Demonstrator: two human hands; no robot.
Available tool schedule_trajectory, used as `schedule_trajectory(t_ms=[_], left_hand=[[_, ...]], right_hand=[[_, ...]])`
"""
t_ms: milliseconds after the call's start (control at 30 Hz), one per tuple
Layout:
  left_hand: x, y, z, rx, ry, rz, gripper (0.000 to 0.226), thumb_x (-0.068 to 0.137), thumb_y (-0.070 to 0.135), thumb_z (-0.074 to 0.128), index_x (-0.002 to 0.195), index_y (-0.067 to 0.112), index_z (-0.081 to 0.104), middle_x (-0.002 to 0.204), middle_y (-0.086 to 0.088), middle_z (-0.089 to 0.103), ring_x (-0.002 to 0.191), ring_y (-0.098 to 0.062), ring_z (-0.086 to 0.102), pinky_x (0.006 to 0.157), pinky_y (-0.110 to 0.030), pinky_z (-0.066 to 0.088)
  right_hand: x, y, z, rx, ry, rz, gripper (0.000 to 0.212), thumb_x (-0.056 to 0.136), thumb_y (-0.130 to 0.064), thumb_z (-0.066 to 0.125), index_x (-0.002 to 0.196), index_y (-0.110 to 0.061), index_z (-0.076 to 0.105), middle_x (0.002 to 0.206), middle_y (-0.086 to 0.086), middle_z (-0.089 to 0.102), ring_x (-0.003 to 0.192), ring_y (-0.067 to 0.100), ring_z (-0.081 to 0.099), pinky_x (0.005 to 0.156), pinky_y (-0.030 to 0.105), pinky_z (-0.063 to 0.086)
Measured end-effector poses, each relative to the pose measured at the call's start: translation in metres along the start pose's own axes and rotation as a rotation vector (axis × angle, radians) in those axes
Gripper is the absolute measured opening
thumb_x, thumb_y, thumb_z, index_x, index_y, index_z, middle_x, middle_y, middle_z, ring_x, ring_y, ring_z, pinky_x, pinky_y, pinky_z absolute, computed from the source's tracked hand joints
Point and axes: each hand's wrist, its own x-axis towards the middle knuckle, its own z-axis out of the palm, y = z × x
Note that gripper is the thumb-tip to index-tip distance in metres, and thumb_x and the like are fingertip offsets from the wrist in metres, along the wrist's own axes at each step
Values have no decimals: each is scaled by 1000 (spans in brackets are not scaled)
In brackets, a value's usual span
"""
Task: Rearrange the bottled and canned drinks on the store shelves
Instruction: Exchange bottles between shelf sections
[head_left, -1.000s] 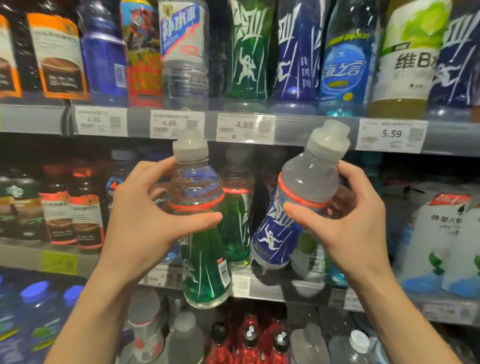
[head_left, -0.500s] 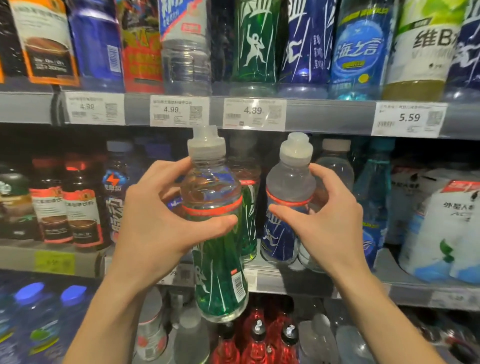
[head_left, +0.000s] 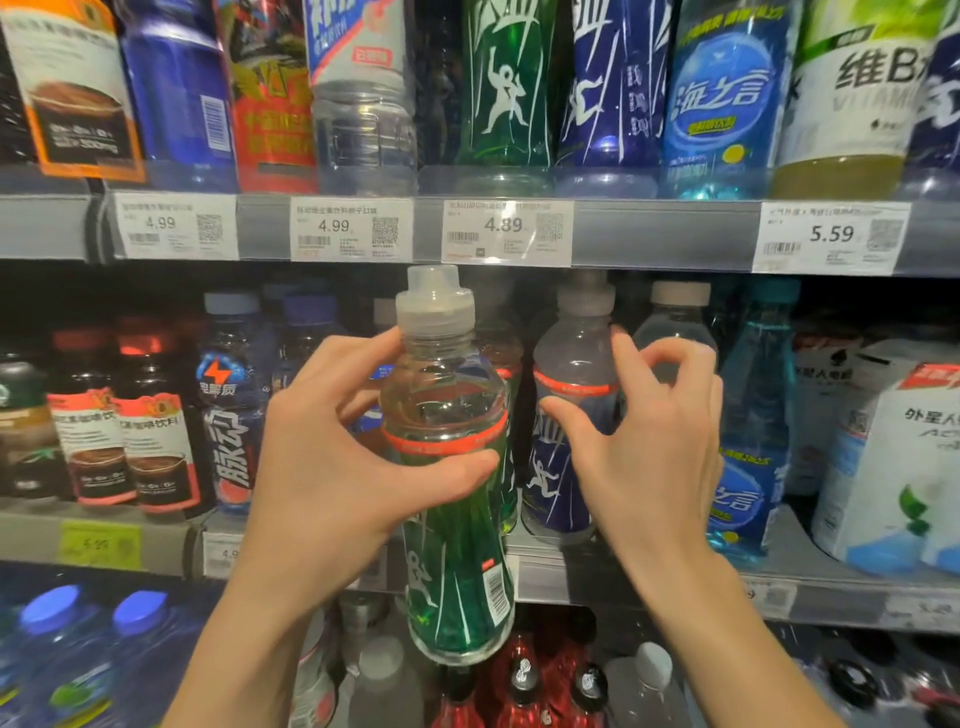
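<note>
Presently:
Left hand (head_left: 332, 462): grip wrapped round the green bottle (head_left: 452, 499), held off the shelf front edge (head_left: 649, 582).
Right hand (head_left: 649, 441): fingers loosely spread, releasing the blue bottle (head_left: 566, 441).
Handling: full, weighty, slick plastic; likely best held at the waist.

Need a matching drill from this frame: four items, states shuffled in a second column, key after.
Items:
1. green-label bottle
2. blue-label bottle
3. 5.59 price tag
4. red bottles

States:
A. on the bottom shelf
B. held off the shelf by the left hand
C. on the upper shelf's edge
D. standing on the middle shelf, right hand at it with loose fingers

Pairs: 1-B, 2-D, 3-C, 4-A
</note>
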Motion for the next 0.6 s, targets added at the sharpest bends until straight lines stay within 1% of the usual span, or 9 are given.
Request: schedule_trajectory(t_ms=[67, 133, 200, 233, 300, 400, 500, 567, 600], left_hand=[[0, 2, 2, -1, 1, 8, 68, 50, 42, 88, 114, 46, 67, 108, 7, 66, 100, -6, 70, 84, -19, 56], [0, 3, 3, -6, -7, 13, 67, 51, 40, 88, 114, 47, 67, 108, 6, 66, 101, -9, 71, 85, -24, 58], [-1, 5, 5, -13, -16, 9, 67, 51, 39, 89, 114, 47, 68, 109, 6, 66, 102, -11, 71, 86, -30, 60], [-1, 6, 6, -13, -20, 7, 67, 52, 39, 89, 115, 46, 68, 109, 6, 66, 102, -11, 71, 85, -31, 60], [-2, 7, 8, -6, -24, 10, 66, 52, 39, 89, 114, 44, 68, 109, 6, 66, 102, -10, 70, 85, -31, 60], [-2, 10, 10, -6, -24, 14, 64, 52, 38, 88, 112, 45, 68, 109, 4, 66, 101, -10, 71, 85, -30, 60], [-2, 11, 12, -3, -22, 16, 63, 52, 38, 88, 110, 47, 68, 107, 3, 66, 100, -9, 71, 85, -27, 59], [-2, 12, 13, 4, -20, 16, 63, 52, 38, 88, 111, 47, 67, 108, 4, 67, 100, -8, 71, 84, -24, 58], [-2, 13, 14, 8, -17, 14, 65, 52, 36, 90, 112, 45, 67, 108, 4, 67, 100, -8, 71, 84, -23, 58]], right_hand=[[1, 0, 1, -19, -46, 22, 65, 80, -44, 81, 133, -13, 60, 108, 7, 50, 95, 30, 55, 59, 31, 37], [2, -4, -2, -65, -105, 26, 65, 85, -47, 75, 138, -15, 55, 100, 5, 54, 88, 32, 58, 57, 32, 36], [4, -9, -5, -133, -211, 70, 67, 91, -55, 64, 148, -24, 42, 97, 5, 64, 92, 37, 62, 60, 34, 35], [5, -10, -6, -154, -273, 97, 67, 94, -58, 58, 150, -29, 36, 97, 6, 68, 95, 38, 63, 62, 36, 35], [6, -10, -8, -157, -354, 124, 60, 96, -59, 51, 146, -31, 35, 98, 10, 70, 96, 40, 63, 63, 38, 35], [9, -7, -10, -97, -387, 141, 48, 98, -56, 50, 136, -28, 38, 94, 11, 69, 94, 42, 62, 64, 41, 42], [9, -2, -8, -80, -418, 127, 49, 99, -54, 49, 138, -28, 35, 89, 8, 69, 91, 40, 63, 61, 40, 41], [9, 0, -7, -61, -380, 107, 54, 97, -51, 55, 142, -30, 34, 85, 4, 69, 89, 38, 63, 61, 38, 39], [8, 0, -8, -12, -325, 95, 55, 96, -47, 59, 143, -31, 37, 77, 0, 67, 83, 35, 63, 60, 38, 40]])
